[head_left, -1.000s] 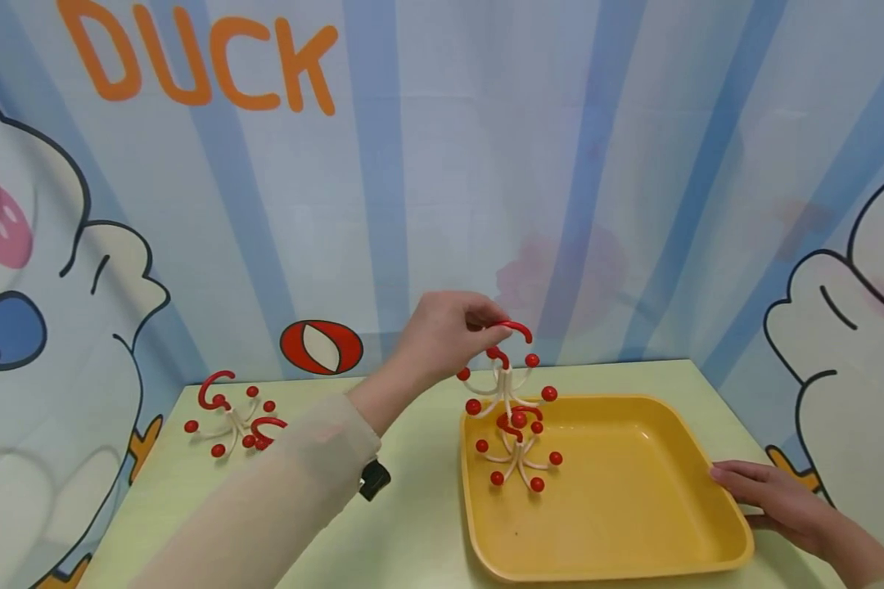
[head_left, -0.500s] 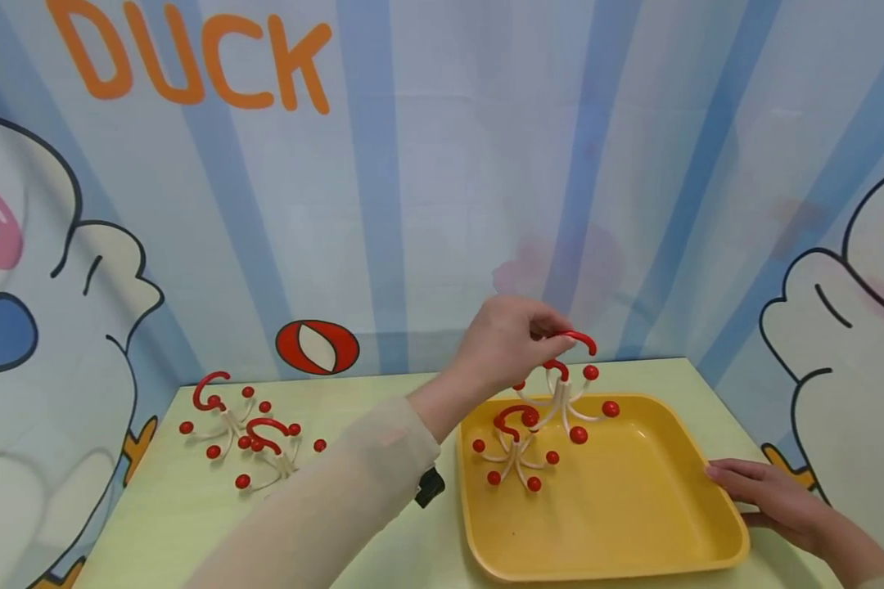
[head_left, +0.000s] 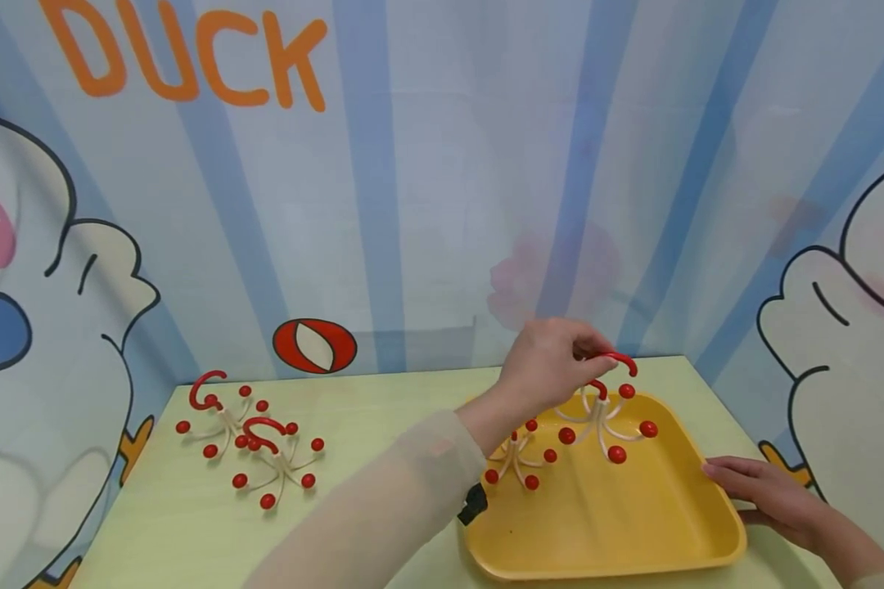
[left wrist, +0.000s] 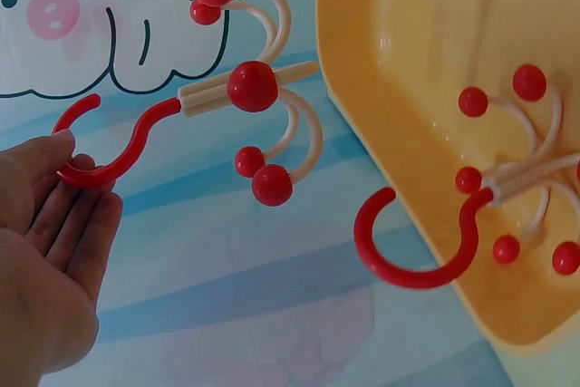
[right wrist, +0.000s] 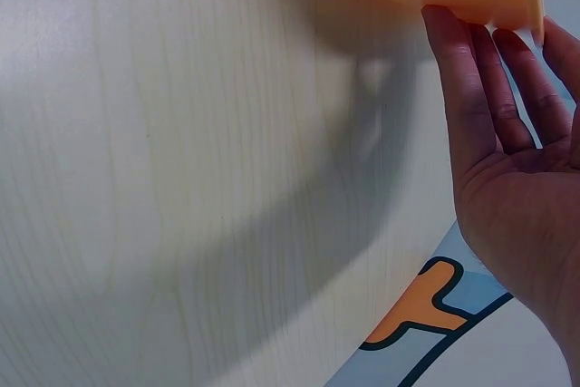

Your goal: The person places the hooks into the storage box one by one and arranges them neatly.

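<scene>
While the right hand point(head_left: 777, 501) touches the edge of the yellow tray point(head_left: 611, 528) with its fingers rather straight, the left hand point(head_left: 552, 360) pinches the red hook of one red-and-white piece point(left wrist: 213, 95) and holds it hanging above the tray. Whether its balls touch the tray bottom, I cannot tell. A second piece point(head_left: 514, 460) stands inside the tray, near its left wall, partly behind the left wrist. On the desk point(head_left: 383, 409), to the left, a third piece point(head_left: 281, 465) stands just before a fourth piece point(head_left: 226, 419). Farthest is a striped blue backdrop point(head_left: 442, 204) with orange letters "DUCK" point(head_left: 236, 61).
</scene>
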### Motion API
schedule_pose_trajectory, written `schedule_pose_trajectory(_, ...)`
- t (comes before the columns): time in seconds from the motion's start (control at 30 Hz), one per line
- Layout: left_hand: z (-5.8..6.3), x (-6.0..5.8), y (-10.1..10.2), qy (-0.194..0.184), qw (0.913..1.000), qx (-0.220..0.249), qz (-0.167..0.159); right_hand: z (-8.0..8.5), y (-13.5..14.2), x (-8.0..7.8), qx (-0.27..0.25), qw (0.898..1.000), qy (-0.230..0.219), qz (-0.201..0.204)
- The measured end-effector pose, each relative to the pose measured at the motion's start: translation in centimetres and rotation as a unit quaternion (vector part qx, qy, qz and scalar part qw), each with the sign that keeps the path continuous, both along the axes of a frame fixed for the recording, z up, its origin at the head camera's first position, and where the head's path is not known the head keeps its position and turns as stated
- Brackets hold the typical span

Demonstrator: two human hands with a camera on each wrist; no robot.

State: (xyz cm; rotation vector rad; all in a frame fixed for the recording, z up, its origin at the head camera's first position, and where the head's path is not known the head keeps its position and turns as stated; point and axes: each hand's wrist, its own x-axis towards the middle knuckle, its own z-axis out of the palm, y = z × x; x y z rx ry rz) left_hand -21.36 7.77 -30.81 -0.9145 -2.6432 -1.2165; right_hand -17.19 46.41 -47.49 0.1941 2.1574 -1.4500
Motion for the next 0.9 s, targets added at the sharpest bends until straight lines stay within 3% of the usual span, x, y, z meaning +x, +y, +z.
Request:
schedule_pose_trajectory(0.3, -1.7, 0.2, 1.7, -0.025, 0.9995, 0.007, 0.019, -0.1, -0.5, -0.2, 0.029, 0.999, -0.002, -0.021)
schedule_pose_trajectory(0.9, -6.7, 0.0, 3.8, -0.066, 0.9963, 0.039, 0.039, 0.1, -0.5, 0.0, 0.021, 1.0, -0.003, -0.021)
